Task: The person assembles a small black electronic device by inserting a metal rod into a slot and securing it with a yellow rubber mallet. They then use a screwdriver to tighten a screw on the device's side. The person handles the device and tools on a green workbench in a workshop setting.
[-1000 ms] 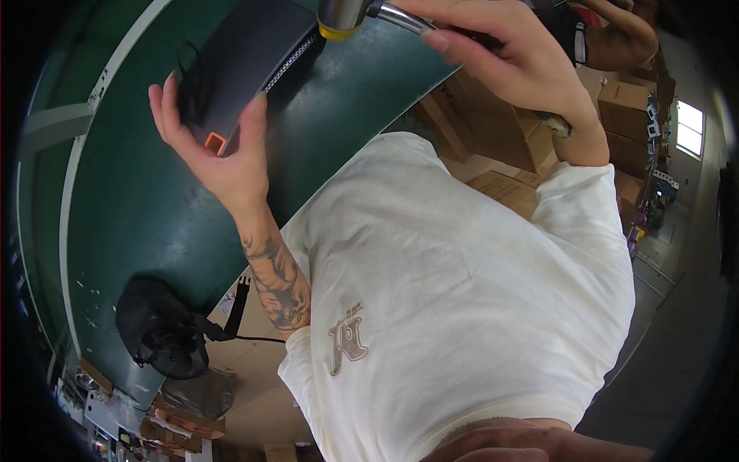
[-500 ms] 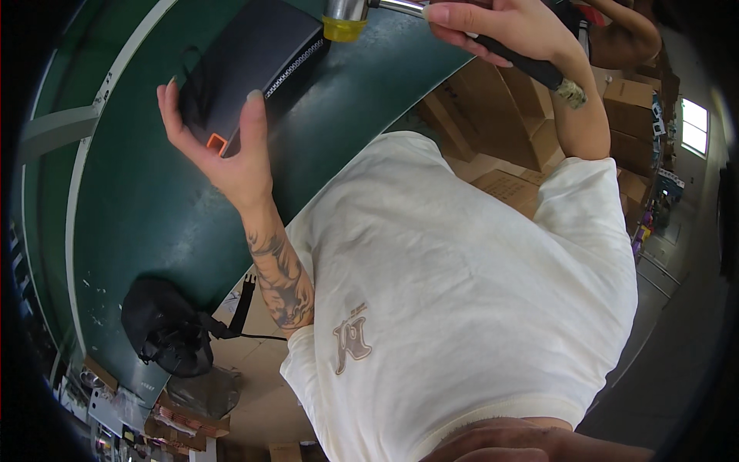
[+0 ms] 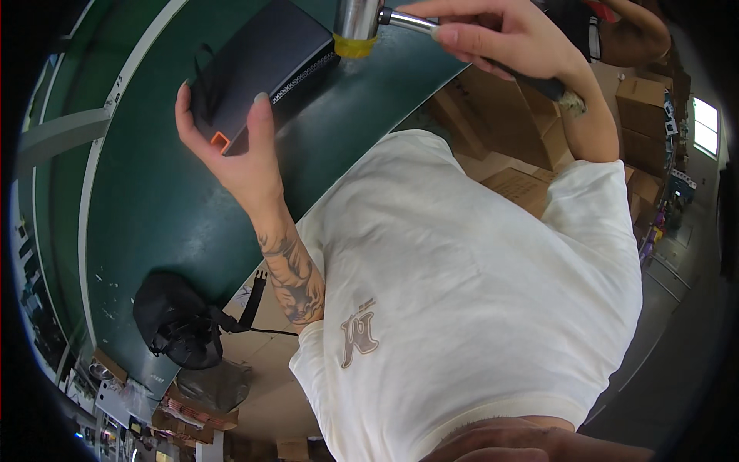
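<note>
On the green table lies a black rectangular metal case [image 3: 265,58] with a perforated strip along one side. My left hand [image 3: 240,165] grips its near end, thumb on one side and fingers round the other. Between them, an orange clip-like piece [image 3: 220,142] shows at the case's end. A thin black strap or cable [image 3: 203,68] loops beside the fingers. My right hand [image 3: 512,38] is closed around the dark handle of a mallet [image 3: 358,27] with a metal head and a yellow face. That face is close to the case's far right corner; whether they touch, I cannot tell.
The green table [image 3: 185,208] has a pale edge. A black bag [image 3: 175,319] with straps and a buckle sits on its nearer left part. Cardboard boxes [image 3: 500,108] stand right of the table. Another person's arm [image 3: 635,35] shows at the upper right.
The mallet head sits slightly lower in the picture, still by the case's corner. The case's far end has shifted a little down and right. Both hands keep their grip.
</note>
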`<state>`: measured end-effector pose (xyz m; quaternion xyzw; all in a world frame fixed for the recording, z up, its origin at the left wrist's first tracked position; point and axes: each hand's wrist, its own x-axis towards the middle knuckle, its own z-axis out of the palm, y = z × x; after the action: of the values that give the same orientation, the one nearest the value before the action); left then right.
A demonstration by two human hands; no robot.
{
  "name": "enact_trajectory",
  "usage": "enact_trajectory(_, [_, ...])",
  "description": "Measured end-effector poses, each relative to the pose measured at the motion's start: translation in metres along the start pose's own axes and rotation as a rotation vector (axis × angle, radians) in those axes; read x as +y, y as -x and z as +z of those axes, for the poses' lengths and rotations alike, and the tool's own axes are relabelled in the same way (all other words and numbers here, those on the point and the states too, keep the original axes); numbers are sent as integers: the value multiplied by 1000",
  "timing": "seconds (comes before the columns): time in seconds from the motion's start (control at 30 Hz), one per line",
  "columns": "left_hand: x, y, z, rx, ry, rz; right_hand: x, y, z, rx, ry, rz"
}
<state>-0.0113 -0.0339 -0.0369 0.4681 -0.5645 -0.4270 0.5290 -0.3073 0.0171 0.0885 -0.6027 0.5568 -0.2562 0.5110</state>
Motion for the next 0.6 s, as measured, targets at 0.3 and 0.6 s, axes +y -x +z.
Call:
enact_trajectory(0.3, [2, 0, -2, -14, -34, 2, -26, 9, 17, 84, 290, -223])
enact_trajectory(0.6, [2, 1, -3, -23, -1, -11, -26, 4, 20, 119, 373, -305])
